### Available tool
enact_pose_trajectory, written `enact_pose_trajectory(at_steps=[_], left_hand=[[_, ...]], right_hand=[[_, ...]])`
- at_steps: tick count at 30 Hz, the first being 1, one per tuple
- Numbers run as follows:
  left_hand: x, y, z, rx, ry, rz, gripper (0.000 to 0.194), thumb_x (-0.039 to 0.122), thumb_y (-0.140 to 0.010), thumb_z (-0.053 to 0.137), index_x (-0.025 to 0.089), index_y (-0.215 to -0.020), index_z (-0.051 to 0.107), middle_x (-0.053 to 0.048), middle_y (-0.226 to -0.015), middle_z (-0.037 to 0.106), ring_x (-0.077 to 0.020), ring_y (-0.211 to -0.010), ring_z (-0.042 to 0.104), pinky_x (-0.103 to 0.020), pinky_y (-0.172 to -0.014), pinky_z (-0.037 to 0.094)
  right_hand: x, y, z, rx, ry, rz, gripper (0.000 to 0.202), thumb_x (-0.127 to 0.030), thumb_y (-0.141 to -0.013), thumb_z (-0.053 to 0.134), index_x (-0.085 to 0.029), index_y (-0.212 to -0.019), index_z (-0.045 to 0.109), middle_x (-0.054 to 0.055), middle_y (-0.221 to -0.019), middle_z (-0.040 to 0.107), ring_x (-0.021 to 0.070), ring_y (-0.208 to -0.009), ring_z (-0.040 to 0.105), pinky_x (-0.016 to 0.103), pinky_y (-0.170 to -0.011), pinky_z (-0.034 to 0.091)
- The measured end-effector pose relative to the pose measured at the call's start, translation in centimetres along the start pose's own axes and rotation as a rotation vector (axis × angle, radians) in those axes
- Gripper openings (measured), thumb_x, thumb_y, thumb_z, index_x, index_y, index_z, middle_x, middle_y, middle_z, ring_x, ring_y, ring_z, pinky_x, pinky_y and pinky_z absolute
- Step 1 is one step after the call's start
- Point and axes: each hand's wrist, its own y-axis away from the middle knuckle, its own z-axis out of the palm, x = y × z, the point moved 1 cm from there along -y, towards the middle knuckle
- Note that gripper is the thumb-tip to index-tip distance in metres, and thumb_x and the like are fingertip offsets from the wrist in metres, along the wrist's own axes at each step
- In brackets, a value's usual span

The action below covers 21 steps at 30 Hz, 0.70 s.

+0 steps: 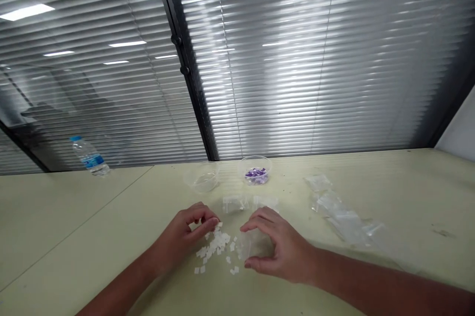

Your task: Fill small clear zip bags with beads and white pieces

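A loose pile of small white square pieces (218, 242) lies on the table between my hands, with a few pieces scattered around it. My left hand (191, 229) is at the pile's upper left, thumb and forefinger pinched on a small white piece (220, 224). On the pile's right side, my right hand (280, 247) curves in a C-shape around a see-through plastic container (244, 246). Thumb and fingers sit at its opposite sides; its outline is faint, and the palm hides part of it.
Beyond the hands stand a clear bowl (202, 182) and another clear bowl (256, 163) holding purple pieces. Two small clear bags (236, 203) lie before them. More clear plastic bags (341, 214) spread to the right. A water bottle (91, 158) stands at the back left, near the blinds.
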Motion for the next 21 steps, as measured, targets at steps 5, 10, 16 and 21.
enact_pose_trajectory(at_steps=[5,10,16,21], left_hand=[[0.5,0.7,2.7,-0.029,0.249,-0.098,0.047,0.060,-0.100,0.050,0.017,-0.086,0.061,0.000,-0.079,0.056,-0.0129,-0.071,0.046,-0.024,-0.065,0.035],[1.5,1.3,4.3,-0.045,0.390,-0.153,0.051,0.064,-0.097,0.052,0.016,-0.082,0.057,0.001,-0.074,0.052,-0.0117,-0.066,0.039,-0.024,-0.062,0.031],[2.7,1.8,6.4,0.072,0.293,-0.167,0.049,0.059,-0.095,0.058,0.016,-0.072,0.058,0.001,-0.071,0.049,-0.0135,-0.069,0.043,-0.025,-0.064,0.032],[2.8,2.1,6.5,0.076,0.240,-0.086,0.048,0.056,-0.102,0.048,0.019,-0.081,0.072,-0.001,-0.075,0.058,-0.0147,-0.071,0.054,-0.026,-0.069,0.038]], right_hand=[[-0.3,0.0,-0.1,-0.004,-0.004,0.046,0.050,-0.033,-0.078,0.085,-0.030,-0.124,0.064,0.002,-0.118,0.060,0.0194,-0.112,0.056,0.034,-0.097,0.046],[-0.3,-0.1,-0.1,-0.015,-0.017,0.065,0.050,-0.033,-0.078,0.085,-0.029,-0.123,0.064,0.002,-0.116,0.060,0.0194,-0.110,0.056,0.033,-0.095,0.046],[-0.2,-0.2,0.1,-0.022,0.019,0.049,0.051,-0.037,-0.075,0.087,-0.027,-0.119,0.065,0.002,-0.112,0.061,0.0202,-0.106,0.056,0.033,-0.092,0.045],[-0.3,-0.2,0.1,-0.011,0.019,0.055,0.048,-0.036,-0.076,0.087,-0.026,-0.117,0.064,0.001,-0.111,0.062,0.0199,-0.106,0.056,0.032,-0.091,0.045]])
